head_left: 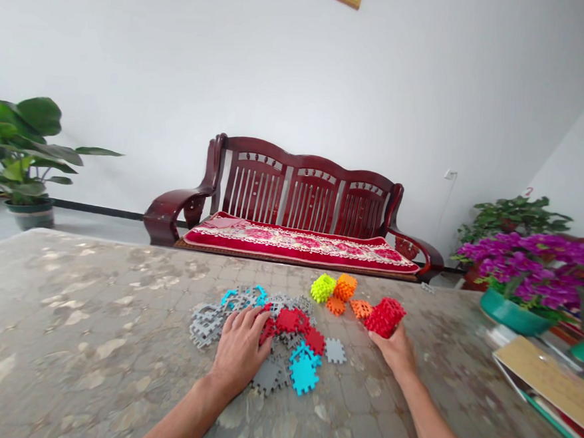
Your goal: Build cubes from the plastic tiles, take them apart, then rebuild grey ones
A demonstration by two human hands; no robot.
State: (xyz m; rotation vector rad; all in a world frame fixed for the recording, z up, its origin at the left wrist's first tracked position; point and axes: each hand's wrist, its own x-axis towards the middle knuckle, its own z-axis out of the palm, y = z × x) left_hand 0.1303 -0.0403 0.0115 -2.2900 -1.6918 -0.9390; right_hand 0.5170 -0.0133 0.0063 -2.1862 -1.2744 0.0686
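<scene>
A loose pile of toothed interlocking tiles lies on the table, with grey tiles, red tiles and blue tiles. My left hand rests on the pile's left part, fingers curled down, with a red interlocking tile between thumb and forefinger. Farther right, my right hand grips a stack of red interlocking tiles, its fingers partly hidden behind the stack. Just left of that stack lie orange tiles, an orange stack and a yellow-green stack.
The table has a glossy patterned cover. At its right stand purple flowers in a teal pot, beside a brown folder on a pile of papers. A wooden bench stands beyond the table, and a potted plant at left.
</scene>
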